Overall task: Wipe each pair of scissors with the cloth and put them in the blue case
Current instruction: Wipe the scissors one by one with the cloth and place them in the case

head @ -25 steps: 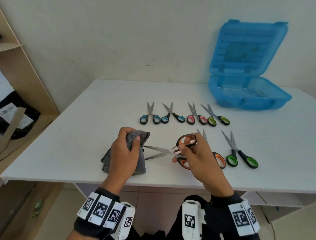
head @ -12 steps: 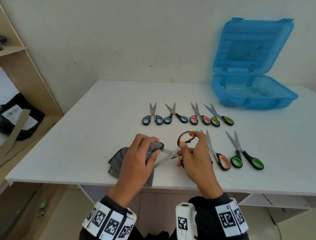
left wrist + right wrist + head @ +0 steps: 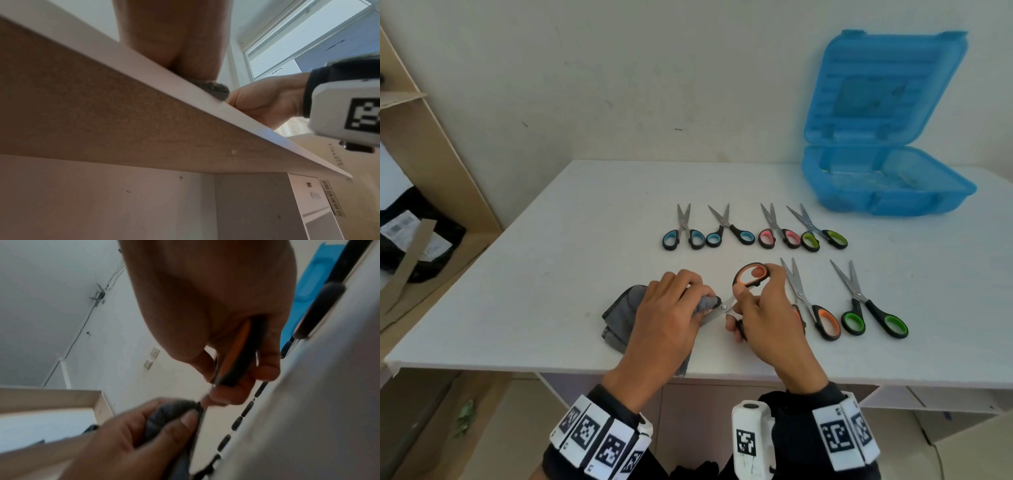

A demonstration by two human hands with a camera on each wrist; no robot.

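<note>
A: Where do we have the orange scissors (image 3: 750, 284)?

B: In our right hand (image 3: 767, 318), lifted just over the tabletop (image 3: 551, 274) near its front edge. Our fingers (image 3: 758, 273) are curled through and around the handles, and the blades are spread apart.

A: And the cloth (image 3: 619, 315)?

B: Our left hand (image 3: 667, 315) grips it, fingers (image 3: 690, 277) pinched shut on a bunched fold that wraps one blade close to the pivot. The rest of the cloth lies on the tabletop under that hand.

A: What else do we see?

B: Six more pairs lie flat: a second orange pair (image 3: 811, 301) and a green pair (image 3: 869, 305) just right of our hand, and behind them a row of two blue pairs (image 3: 683, 229), a pink pair (image 3: 777, 229) and a lime pair (image 3: 818, 229). The blue case (image 3: 887, 192) stands open at the far right corner, lid up against the wall, well apart from our hands.
</note>
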